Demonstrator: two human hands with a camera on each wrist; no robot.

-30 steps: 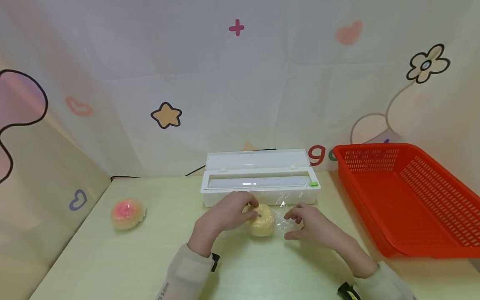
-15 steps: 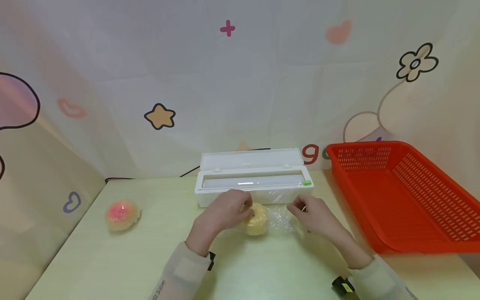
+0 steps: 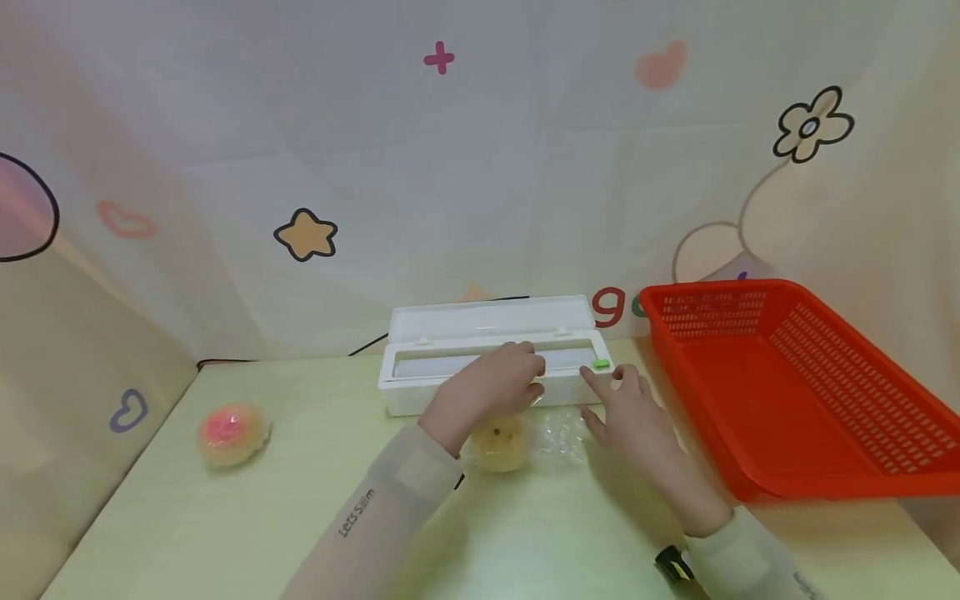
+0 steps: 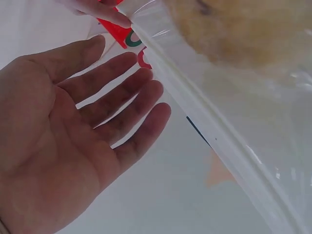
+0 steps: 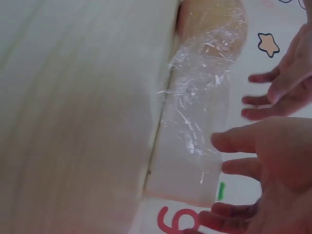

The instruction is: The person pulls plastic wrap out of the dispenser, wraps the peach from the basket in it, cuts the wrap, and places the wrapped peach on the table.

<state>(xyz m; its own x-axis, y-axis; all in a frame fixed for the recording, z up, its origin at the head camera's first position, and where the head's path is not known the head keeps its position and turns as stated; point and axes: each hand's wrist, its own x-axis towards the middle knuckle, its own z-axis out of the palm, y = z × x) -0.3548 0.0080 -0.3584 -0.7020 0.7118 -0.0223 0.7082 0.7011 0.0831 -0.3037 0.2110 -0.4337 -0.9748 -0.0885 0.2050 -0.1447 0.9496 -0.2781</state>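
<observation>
A round, pale yellow fruit (image 3: 498, 446) with a dark stem spot lies on the table under cling film (image 3: 558, 437), which spreads crumpled to its right. Behind it stands a white cling film dispenser (image 3: 427, 400), lid raised, a roll inside and a green slider (image 3: 601, 364) at its right end. My left hand (image 4: 73, 126) is held over the dispenser's front, fingers loosely bent and holding nothing. Fingers spread, my right hand (image 3: 633, 421) is at the dispenser's right end, index fingertip close to the slider. In the right wrist view its palm (image 5: 278, 170) faces the film with nothing gripped.
A pink and yellow peach-like fruit (image 3: 232, 435), shiny as if wrapped, sits at the table's left. On the right stands a red plastic basket (image 3: 697, 417) with perforated sides. A printed cloth (image 3: 480, 167) hangs behind the table.
My left hand has left the yellow fruit and moved up and right over the dispenser. My right hand has let go of the film's edge, spreading its fingers near the slider. The view has shifted slightly.
</observation>
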